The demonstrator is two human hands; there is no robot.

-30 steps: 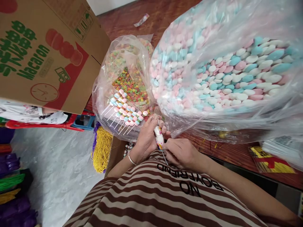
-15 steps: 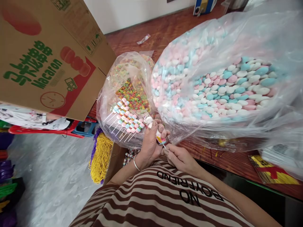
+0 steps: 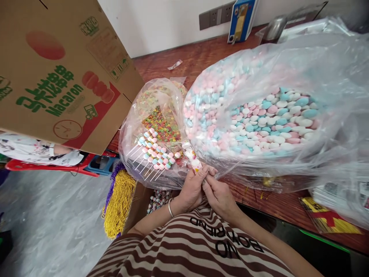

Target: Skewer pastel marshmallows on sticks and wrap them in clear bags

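A candy skewer in a printed clear wrapper [image 3: 192,157] points up and left from my fingers. My left hand [image 3: 194,188] is closed round its lower end, thumb on top. Pressed against it, my right hand [image 3: 221,194] pinches at the same end; the stick is hidden between the fingers. Just left of the wrapper, several unwrapped candy skewers [image 3: 157,152] in pink, white and blue lie in a row on a clear bag of small multicoloured candies [image 3: 161,123], their white sticks toward me.
A large clear bag of pink, white and blue candies [image 3: 268,123] fills the right of the wooden table [image 3: 198,54]. A cardboard box [image 3: 66,77] stands at left. Gold bead strings [image 3: 119,204] hang below. A blue box [image 3: 241,21] stands by the wall.
Both hands have closed in together at the stick end. My left hand has slid down from the candies, so more of the wrapped skewer shows. The camera view has tilted up slightly.
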